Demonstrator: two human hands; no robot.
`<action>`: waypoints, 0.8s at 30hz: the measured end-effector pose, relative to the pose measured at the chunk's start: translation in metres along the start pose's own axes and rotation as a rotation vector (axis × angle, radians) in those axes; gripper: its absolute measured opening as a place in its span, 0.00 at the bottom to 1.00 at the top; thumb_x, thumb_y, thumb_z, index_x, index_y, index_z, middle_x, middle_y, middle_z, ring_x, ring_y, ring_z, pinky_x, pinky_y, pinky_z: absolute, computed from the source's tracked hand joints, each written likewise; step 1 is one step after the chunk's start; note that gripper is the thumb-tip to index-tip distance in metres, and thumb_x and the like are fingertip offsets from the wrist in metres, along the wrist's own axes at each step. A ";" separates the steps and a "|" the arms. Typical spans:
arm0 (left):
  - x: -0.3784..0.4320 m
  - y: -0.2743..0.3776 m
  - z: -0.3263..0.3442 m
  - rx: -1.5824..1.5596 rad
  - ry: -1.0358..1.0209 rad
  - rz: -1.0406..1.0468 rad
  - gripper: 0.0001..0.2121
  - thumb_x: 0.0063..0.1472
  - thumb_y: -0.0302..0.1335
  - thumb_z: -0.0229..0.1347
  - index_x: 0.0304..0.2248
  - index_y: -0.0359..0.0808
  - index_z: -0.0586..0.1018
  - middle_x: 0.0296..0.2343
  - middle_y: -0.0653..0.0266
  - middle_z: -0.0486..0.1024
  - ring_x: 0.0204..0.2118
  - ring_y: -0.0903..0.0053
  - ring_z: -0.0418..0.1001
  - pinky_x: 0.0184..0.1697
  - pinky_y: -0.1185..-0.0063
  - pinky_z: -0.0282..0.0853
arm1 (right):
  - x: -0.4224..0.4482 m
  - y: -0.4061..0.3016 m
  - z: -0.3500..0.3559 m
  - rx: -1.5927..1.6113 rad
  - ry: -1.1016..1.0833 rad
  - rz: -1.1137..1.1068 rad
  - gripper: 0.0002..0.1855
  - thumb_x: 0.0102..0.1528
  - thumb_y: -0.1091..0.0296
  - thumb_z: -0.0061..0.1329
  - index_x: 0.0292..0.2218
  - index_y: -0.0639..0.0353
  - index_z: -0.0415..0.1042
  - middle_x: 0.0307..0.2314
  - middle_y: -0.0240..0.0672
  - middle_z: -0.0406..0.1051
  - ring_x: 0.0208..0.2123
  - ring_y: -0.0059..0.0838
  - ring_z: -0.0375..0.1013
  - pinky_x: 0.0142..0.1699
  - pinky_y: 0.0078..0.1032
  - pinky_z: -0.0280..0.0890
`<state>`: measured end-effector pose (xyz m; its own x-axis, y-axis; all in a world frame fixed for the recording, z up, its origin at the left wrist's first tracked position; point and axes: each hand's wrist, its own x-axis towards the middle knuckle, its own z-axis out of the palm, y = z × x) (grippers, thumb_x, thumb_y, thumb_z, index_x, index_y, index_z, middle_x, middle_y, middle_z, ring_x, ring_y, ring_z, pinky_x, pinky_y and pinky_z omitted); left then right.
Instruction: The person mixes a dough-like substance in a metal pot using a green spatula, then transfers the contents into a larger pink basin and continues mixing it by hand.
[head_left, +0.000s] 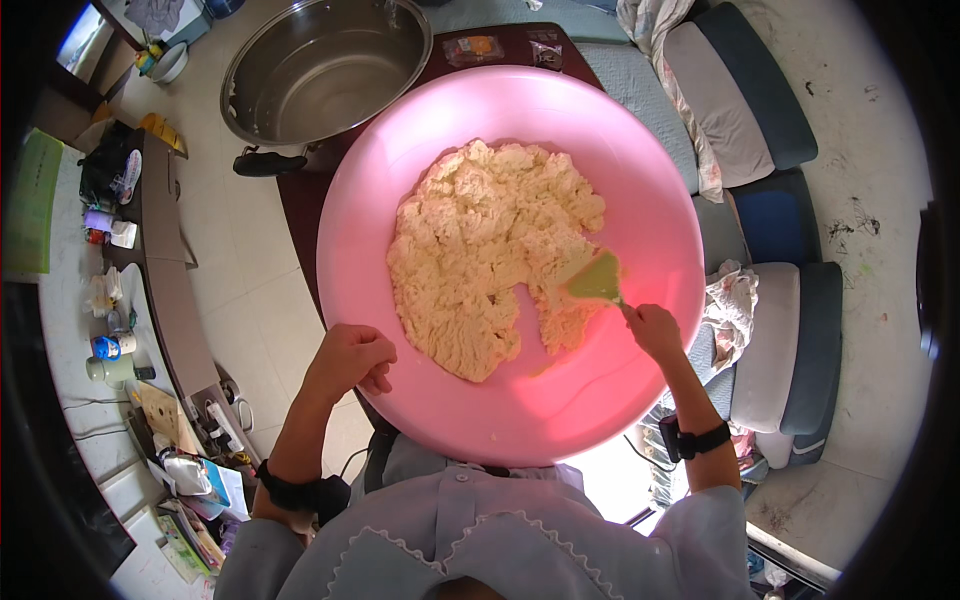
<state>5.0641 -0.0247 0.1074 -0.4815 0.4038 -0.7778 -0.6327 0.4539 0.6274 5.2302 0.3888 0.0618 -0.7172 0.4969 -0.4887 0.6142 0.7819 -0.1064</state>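
Observation:
A large pink plastic basin (450, 420) holds a wide, lumpy mass of pale yellow dough (480, 225), with a notch in its near side. My right hand (654, 330) grips the handle of a green spatula (598, 277), whose blade touches the dough's right part. My left hand (354, 361) rests at the basin's left rim with its fingers curled; whether it grips the rim cannot be told. A smear of dough lies on the basin floor near the notch.
A big steel pot (322, 75) with a black handle stands beyond the basin at the left, on the dark red table (300, 225). Small packages (472, 49) lie at the table's far edge. A cushioned sofa (720, 105) stands at the right, a cluttered cabinet (169, 300) at the left.

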 end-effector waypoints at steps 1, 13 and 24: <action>0.000 -0.002 -0.002 -0.001 0.010 -0.005 0.08 0.47 0.26 0.50 0.20 0.28 0.73 0.13 0.62 0.69 0.12 0.75 0.71 0.12 0.84 0.66 | -0.004 -0.014 -0.018 0.164 -0.018 0.058 0.21 0.54 0.51 0.39 0.23 0.61 0.69 0.12 0.36 0.65 0.14 0.26 0.66 0.22 0.25 0.61; 0.001 0.004 0.004 0.036 0.022 0.007 0.08 0.47 0.27 0.51 0.19 0.29 0.73 0.13 0.63 0.68 0.11 0.75 0.71 0.11 0.84 0.65 | 0.018 -0.081 -0.010 -0.349 0.166 -0.355 0.04 0.47 0.71 0.40 0.24 0.60 0.66 0.17 0.43 0.68 0.22 0.40 0.71 0.26 0.35 0.65; -0.003 0.004 0.002 0.013 0.002 0.023 0.08 0.47 0.27 0.51 0.19 0.28 0.73 0.13 0.64 0.68 0.12 0.76 0.70 0.13 0.83 0.66 | 0.026 0.024 -0.035 -0.462 0.155 -0.260 0.13 0.51 0.60 0.40 0.23 0.59 0.68 0.18 0.40 0.70 0.21 0.40 0.71 0.27 0.35 0.64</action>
<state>5.0643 -0.0225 0.1122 -0.4969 0.4124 -0.7635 -0.6139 0.4548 0.6452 5.2146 0.4336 0.0772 -0.8875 0.2875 -0.3602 0.2268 0.9528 0.2016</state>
